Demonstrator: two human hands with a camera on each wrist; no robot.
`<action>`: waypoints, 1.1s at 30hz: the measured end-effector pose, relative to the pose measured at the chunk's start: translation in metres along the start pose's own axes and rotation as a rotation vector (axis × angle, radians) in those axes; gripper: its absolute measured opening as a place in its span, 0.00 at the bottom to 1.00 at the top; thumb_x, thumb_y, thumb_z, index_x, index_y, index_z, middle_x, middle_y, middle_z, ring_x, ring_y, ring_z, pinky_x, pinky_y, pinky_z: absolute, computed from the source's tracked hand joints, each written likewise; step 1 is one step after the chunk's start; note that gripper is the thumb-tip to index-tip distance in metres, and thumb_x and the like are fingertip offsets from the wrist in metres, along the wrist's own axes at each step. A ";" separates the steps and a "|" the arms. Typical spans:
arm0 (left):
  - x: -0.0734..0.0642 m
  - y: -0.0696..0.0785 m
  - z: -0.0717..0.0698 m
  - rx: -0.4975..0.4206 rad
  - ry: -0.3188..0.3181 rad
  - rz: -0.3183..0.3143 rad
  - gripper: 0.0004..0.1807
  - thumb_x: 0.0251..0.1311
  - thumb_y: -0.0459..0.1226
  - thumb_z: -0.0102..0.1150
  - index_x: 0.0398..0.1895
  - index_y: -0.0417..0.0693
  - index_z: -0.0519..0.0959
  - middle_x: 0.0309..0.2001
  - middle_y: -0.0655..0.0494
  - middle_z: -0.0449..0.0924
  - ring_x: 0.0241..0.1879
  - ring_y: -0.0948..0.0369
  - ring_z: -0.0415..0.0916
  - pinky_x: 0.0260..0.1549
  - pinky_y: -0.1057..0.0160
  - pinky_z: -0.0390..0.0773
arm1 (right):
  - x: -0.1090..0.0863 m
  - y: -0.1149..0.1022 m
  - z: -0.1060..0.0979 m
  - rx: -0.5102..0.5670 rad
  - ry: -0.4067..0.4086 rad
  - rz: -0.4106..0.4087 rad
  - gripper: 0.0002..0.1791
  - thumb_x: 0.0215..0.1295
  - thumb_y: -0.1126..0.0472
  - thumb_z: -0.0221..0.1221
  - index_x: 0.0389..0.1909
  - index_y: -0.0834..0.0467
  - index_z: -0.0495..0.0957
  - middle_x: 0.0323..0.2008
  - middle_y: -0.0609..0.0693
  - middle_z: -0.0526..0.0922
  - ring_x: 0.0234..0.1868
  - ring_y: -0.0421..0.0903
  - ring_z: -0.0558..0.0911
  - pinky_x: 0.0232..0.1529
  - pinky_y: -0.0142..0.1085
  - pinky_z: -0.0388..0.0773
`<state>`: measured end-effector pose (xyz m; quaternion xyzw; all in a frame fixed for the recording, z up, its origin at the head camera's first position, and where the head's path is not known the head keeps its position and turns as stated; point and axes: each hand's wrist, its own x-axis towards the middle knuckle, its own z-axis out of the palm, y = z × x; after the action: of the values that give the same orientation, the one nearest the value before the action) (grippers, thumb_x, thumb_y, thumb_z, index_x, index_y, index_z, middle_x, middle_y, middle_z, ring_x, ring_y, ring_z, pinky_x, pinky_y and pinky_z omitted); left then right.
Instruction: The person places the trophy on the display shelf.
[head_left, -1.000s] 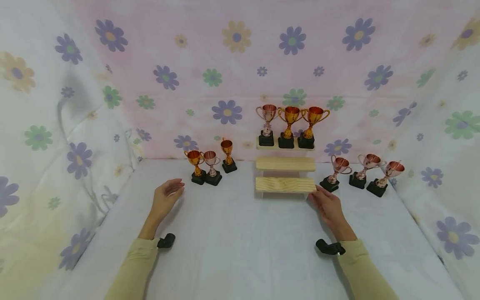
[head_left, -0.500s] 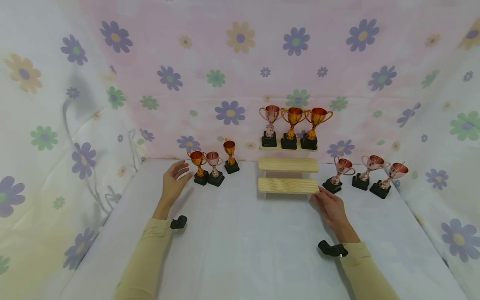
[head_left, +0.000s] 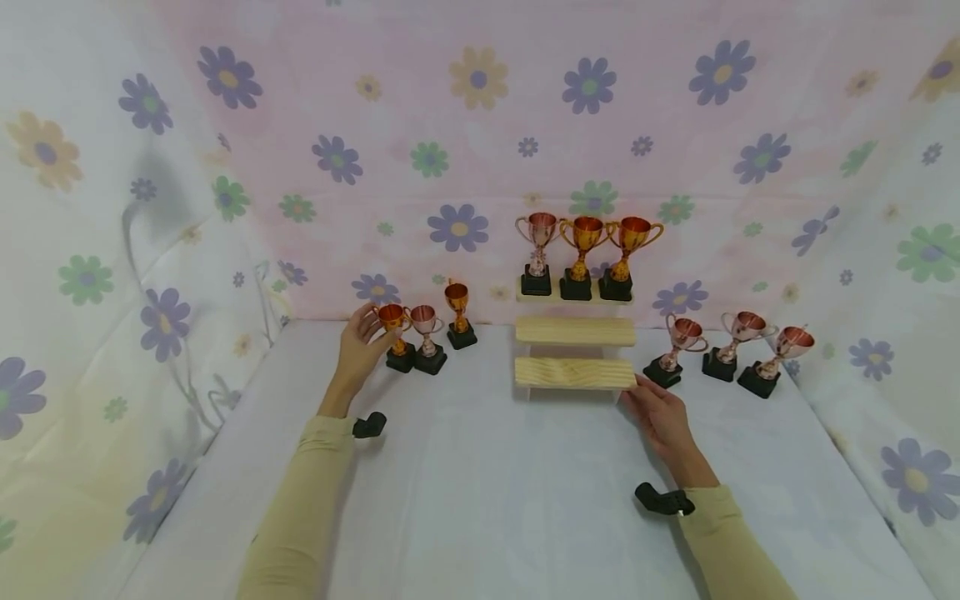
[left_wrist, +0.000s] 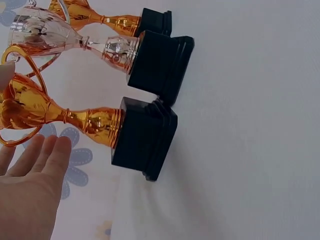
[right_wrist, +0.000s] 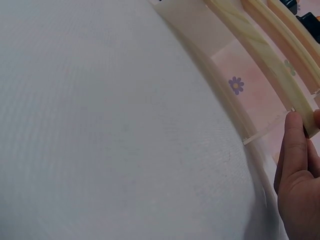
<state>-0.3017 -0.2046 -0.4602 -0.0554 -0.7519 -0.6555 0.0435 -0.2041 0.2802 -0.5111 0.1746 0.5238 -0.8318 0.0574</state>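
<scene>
Flanking a gold trophy [left_wrist: 100, 125], the left hand [head_left: 356, 353] possibly touches it.

At your 11 o'clock, the gold trophy [head_left: 392, 316] stands upright: a shiny two-handled cup with a reddish inside, a narrow waisted stem and a black, squarish base with a wider foot. Your left hand [head_left: 357, 356] frames its cup, thumb on the 6 o'clock side, fingers on the 9 o'clock side; contact cannot be made out. At your 1 o'clock, the wooden stand [head_left: 575, 332] has three pale steps rising toward 12 o'clock, and your right hand [head_left: 662, 419] pinches its lowest step [head_left: 573, 373] at the 3 o'clock end.
</scene>
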 end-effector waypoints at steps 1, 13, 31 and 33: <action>0.001 0.000 0.001 -0.005 0.004 0.001 0.43 0.66 0.29 0.63 0.79 0.38 0.52 0.75 0.37 0.61 0.74 0.44 0.62 0.70 0.52 0.68 | 0.000 0.000 0.000 0.000 0.000 0.000 0.34 0.78 0.66 0.52 0.79 0.64 0.51 0.43 0.38 0.82 0.48 0.32 0.84 0.60 0.27 0.78; 0.015 -0.033 0.006 -0.054 0.130 0.021 0.41 0.64 0.35 0.69 0.77 0.43 0.60 0.68 0.42 0.73 0.63 0.50 0.74 0.59 0.68 0.78 | 0.001 0.005 0.000 -0.024 0.009 -0.017 0.34 0.78 0.65 0.53 0.79 0.64 0.52 0.49 0.41 0.80 0.49 0.32 0.84 0.59 0.28 0.79; -0.008 -0.016 0.003 -0.040 0.206 0.127 0.27 0.58 0.27 0.72 0.60 0.31 0.74 0.50 0.54 0.78 0.48 0.62 0.78 0.47 0.77 0.81 | 0.003 0.004 -0.001 0.011 0.008 0.000 0.35 0.77 0.65 0.54 0.80 0.63 0.52 0.46 0.39 0.82 0.49 0.33 0.84 0.60 0.29 0.78; -0.015 -0.007 0.002 -0.024 0.194 0.143 0.27 0.57 0.27 0.72 0.59 0.29 0.74 0.49 0.56 0.78 0.47 0.63 0.79 0.47 0.76 0.81 | 0.004 0.004 -0.002 0.014 0.006 -0.002 0.35 0.77 0.65 0.53 0.80 0.63 0.51 0.45 0.40 0.82 0.49 0.33 0.84 0.60 0.29 0.78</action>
<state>-0.2883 -0.2037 -0.4698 -0.0457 -0.7304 -0.6619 0.1623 -0.2057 0.2804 -0.5170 0.1769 0.5183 -0.8349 0.0540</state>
